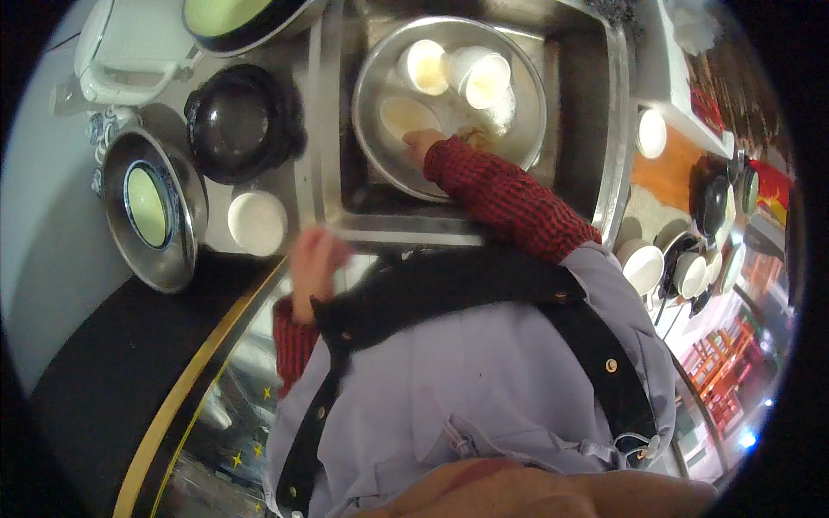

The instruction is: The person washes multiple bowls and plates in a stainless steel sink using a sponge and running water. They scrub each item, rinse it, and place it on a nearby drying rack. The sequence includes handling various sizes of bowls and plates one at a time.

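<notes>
A large round metal basin (531, 78) sits in a steel sink (583, 129), with several white bowls (427, 67) in it. My right hand (424, 146) reaches into the basin and grips the edge of a pale bowl (407, 118) lying in shallow cloudy water. Brownish scraps (476, 137) lie beside the right sleeve. My left hand (317, 256) is blurred, just outside the sink's front left corner; its fingers look curled, and whether it holds anything is unclear. A white bowl (258, 223) stands on the counter close to it.
Left of the sink are a dark pot or bowl (234, 124), a tilted metal bowl (184, 213) with a blue-rimmed bowl (147, 204) in it, and a white pitcher (123, 78). Several bowls (640, 265) and a wooden board (660, 168) are on the right.
</notes>
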Motion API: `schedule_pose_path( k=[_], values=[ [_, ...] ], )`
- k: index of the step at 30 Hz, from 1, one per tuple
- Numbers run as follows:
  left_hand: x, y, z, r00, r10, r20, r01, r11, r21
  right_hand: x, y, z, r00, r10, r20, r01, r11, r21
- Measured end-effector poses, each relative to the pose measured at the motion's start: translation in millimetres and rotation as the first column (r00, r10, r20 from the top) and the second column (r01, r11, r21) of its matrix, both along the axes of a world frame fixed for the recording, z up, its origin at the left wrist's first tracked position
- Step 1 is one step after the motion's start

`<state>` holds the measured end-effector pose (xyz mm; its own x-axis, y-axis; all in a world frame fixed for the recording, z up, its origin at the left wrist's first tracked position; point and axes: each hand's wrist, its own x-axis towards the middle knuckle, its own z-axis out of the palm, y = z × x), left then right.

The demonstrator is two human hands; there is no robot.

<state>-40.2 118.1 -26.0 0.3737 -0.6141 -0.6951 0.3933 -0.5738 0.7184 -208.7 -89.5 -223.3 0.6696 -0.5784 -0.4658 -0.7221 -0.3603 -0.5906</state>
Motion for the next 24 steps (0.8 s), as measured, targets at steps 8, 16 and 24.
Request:
schedule_pose_path(
  k=[8,16,24],
  values=[
    [-61,-167,-196,0.801,-0.586,0.118,0.562,0.806,0.187,-43,-6,-6,0.923,-0.368,0.115,0.261,0.816,0.516],
    [-86,-173,-274,0.834,-0.55,0.038,0.508,0.793,0.336,-98,-10,-60,0.835,-0.441,-0.33,0.346,0.886,-0.308],
    [-89,-186,-199,0.853,-0.406,-0.328,0.502,0.812,0.3,-103,-58,-11,0.939,-0.272,-0.209,0.332,0.872,0.359]
  ],
)
